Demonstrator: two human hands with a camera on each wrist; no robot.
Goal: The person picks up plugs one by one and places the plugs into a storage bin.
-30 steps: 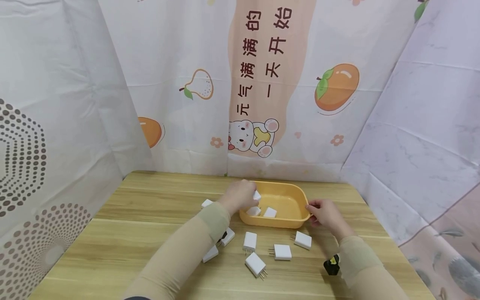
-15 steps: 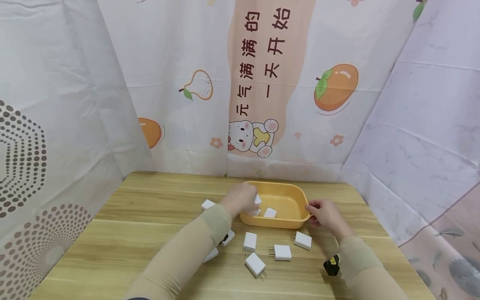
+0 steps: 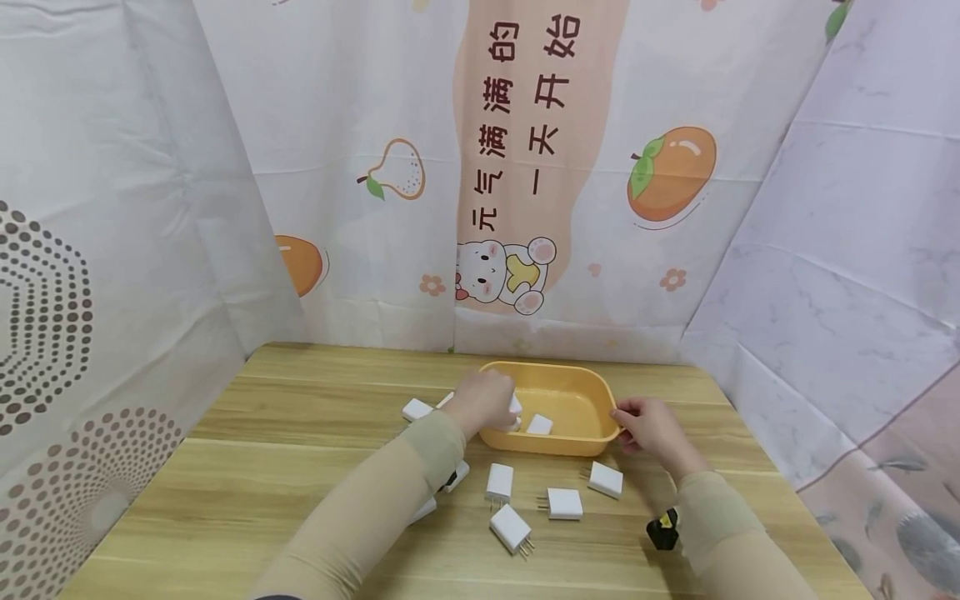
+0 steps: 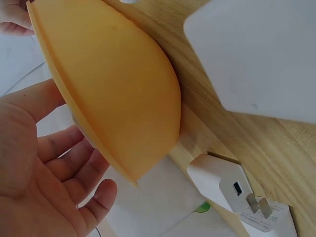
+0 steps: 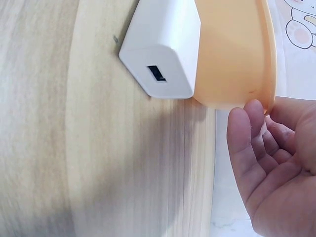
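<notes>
The left hand (image 3: 486,402) reaches over the left end of a yellow-orange tray (image 3: 558,446), its fingers round a white charger (image 3: 515,405) and partly hiding it. Another white charger (image 3: 540,425) lies in the tray. In the left wrist view the left hand's (image 4: 54,168) fingers go behind the tray's rim (image 4: 89,131). At the tray's right end the right hand (image 3: 648,425) pinches the rim between thumb and fingertips, also plain in the right wrist view, where a charger (image 5: 160,54) lies in front of the tray (image 5: 234,54).
On the wooden table (image 3: 300,433), several chargers lie before the tray, among them one at the front (image 3: 512,529) and one at right (image 3: 605,480). More lie left, near the left forearm, including a far one (image 3: 417,410). A black strapped device (image 3: 663,530) is by the right wrist.
The left hand has moved slightly down and nearer inside the tray's left end, lowering the charger, and now covers more of the one beneath. The right hand keeps its place on the rim.
</notes>
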